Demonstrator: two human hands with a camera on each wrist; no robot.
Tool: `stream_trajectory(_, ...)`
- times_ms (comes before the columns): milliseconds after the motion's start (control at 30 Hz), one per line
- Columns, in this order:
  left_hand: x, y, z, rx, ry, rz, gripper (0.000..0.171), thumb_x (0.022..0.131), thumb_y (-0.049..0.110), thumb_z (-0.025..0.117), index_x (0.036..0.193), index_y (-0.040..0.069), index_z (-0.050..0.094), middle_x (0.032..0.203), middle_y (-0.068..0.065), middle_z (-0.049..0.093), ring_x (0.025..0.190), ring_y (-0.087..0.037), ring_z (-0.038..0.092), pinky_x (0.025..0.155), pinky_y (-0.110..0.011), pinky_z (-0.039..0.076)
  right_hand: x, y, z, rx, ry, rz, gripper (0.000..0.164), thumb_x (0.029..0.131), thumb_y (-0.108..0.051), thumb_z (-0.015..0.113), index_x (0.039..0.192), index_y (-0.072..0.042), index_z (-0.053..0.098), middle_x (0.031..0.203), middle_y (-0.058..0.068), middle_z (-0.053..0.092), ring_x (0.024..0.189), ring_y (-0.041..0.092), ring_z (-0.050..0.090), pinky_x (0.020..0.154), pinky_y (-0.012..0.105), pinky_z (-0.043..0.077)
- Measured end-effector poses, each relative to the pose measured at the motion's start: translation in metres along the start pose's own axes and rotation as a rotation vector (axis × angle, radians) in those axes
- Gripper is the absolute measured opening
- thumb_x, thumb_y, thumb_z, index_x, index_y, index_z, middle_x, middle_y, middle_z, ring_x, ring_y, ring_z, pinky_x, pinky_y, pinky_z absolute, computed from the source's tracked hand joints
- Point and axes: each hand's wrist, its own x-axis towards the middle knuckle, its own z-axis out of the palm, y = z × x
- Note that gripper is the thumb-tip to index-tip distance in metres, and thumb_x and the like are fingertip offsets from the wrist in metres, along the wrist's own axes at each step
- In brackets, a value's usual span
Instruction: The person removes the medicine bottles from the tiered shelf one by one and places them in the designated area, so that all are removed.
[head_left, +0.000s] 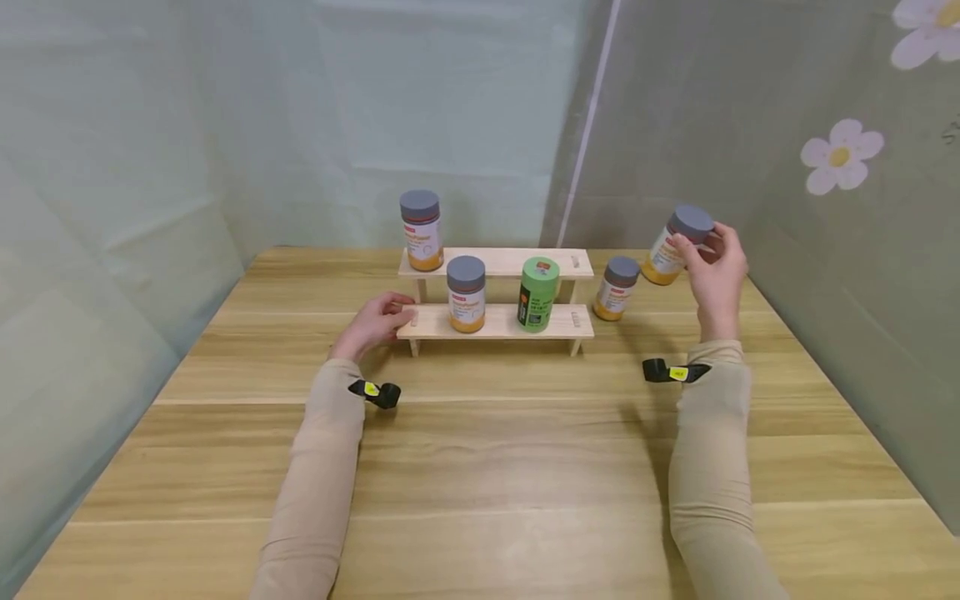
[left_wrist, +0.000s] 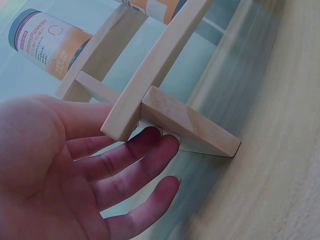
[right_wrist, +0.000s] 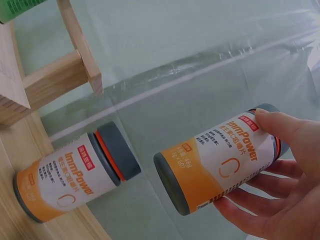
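My right hand (head_left: 718, 279) grips a grey-capped supplement bottle (right_wrist: 217, 160) near its cap, tilted and held up off the table. Beside it, another such bottle (head_left: 617, 288) stands on the table, right of a two-step wooden display rack (head_left: 495, 322). At the rack's left end my left hand (head_left: 378, 321) holds the lower board; in the left wrist view, fingers (left_wrist: 162, 150) curl beneath the board by its leg. On the lower step stand a grey-capped bottle (head_left: 467, 296) and a green bottle (head_left: 537, 296). A third grey-capped bottle (head_left: 422, 232) stands on the upper step's left.
The wood-grain table (head_left: 517, 467) extends in front of the rack and to both sides. Pale sheeting (head_left: 450, 108) hangs behind it, and a grey sheet with flower prints (head_left: 842, 157) hangs on the right.
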Motion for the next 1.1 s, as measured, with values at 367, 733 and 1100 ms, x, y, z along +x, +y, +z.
stream_trajectory(367,0.001,-0.002,0.003,-0.020,-0.015,0.004,0.047,0.101,0.028,0.050,0.141,0.005,0.041,0.140,-0.023,0.044,0.113,-0.029,0.051,0.086,-0.032,0.048,0.003,0.014,-0.003,0.002,-0.026,0.056,0.053,0.088,-0.034,0.069,0.136,-0.016,0.051,0.126,0.004,0.059,0.094,0.003,0.054,0.080,0.018,0.045)
stream_trajectory(733,-0.001,-0.001,0.003,-0.018,-0.013,0.012,0.047,0.101,0.027,0.050,0.141,0.005,0.041,0.141,-0.024,0.042,0.112,-0.028,0.049,0.086,-0.032,0.047,0.004,0.028,0.002,-0.073,-0.007,0.015,0.056,0.090,-0.035,0.067,0.137,-0.011,0.049,0.131,0.013,0.058,0.091,0.003,0.052,0.086,0.021,0.044)
stream_trajectory(1100,0.000,-0.002,0.000,-0.004,-0.005,0.032,0.046,0.101,0.026,0.050,0.141,0.004,0.042,0.137,-0.023,0.043,0.110,-0.027,0.049,0.081,-0.027,0.048,0.010,0.041,0.001,-0.106,-0.011,0.018,0.058,0.092,-0.037,0.064,0.139,-0.009,0.047,0.134,0.016,0.057,0.095,0.006,0.054,0.078,0.016,0.047)
